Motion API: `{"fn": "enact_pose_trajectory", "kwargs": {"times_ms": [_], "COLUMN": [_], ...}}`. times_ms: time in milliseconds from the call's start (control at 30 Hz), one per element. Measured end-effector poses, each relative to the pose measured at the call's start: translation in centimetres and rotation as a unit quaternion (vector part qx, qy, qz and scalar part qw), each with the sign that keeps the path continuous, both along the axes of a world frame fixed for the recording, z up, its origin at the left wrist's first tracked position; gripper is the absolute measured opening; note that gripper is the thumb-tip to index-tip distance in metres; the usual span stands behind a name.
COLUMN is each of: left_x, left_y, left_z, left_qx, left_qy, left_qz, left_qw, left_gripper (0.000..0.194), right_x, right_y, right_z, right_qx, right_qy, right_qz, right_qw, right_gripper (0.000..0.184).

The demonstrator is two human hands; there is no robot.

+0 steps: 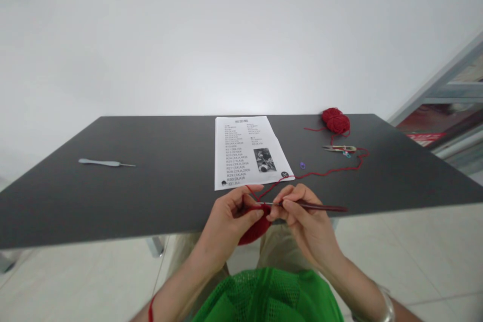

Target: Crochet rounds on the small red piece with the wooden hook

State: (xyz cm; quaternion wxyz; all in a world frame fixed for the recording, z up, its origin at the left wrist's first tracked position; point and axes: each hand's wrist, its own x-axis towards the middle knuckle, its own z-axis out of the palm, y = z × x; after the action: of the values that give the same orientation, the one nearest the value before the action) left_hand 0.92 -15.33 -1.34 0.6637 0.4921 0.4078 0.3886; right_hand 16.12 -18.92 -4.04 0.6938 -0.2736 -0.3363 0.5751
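Observation:
My left hand (230,219) pinches a red crocheted piece (253,231) at the table's front edge, with red yarn (313,174) running over its raised index finger. Between the fingers of my right hand (302,216) is a crochet hook (324,207) with a dark red handle. Its thin metal shaft points left and meets the top edge of the crocheted piece; the hook's tip is hidden at the left fingers. The yarn trails right across the table to a red yarn ball (335,121).
A printed pattern sheet (245,156) lies just beyond my hands. Small thread scissors (339,149) with a teal stitch marker (346,154) lie right, near a purple stitch marker (302,165). A grey-handled hook (100,162) rests far left on the dark table (162,196).

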Motion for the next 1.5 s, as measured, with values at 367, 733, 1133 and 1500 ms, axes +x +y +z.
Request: {"fn": "enact_pose_trajectory", "kwargs": {"times_ms": [367, 733, 1133, 1500], "left_x": [-0.3, 0.3, 0.7, 0.7], "left_y": [-0.1, -1.0, -0.9, -1.3], "left_z": [0.5, 0.5, -1.0, -0.2], "left_qx": [-0.024, -0.023, -0.163, -0.020], "left_qy": [-0.023, -0.003, -0.106, 0.013], "left_qz": [-0.008, 0.040, 0.002, 0.079], "left_qw": [0.999, 0.999, 0.981, 0.997], "left_gripper": [0.035, 0.038, 0.048, 0.046], "right_x": [2.6, 0.6, 1.6, 0.0], "right_y": [-0.4, -2.2, 0.1, -1.6], "right_z": [1.0, 1.1, -0.7, -1.9], "right_qx": [0.120, 0.226, 0.458, 0.229], "right_qy": [-0.249, -0.440, -0.603, -0.440], "right_qz": [-0.006, -0.159, -0.204, -0.200], "right_qw": [0.961, 0.854, 0.621, 0.845], "right_gripper": [0.012, 0.019, 0.022, 0.022]}}
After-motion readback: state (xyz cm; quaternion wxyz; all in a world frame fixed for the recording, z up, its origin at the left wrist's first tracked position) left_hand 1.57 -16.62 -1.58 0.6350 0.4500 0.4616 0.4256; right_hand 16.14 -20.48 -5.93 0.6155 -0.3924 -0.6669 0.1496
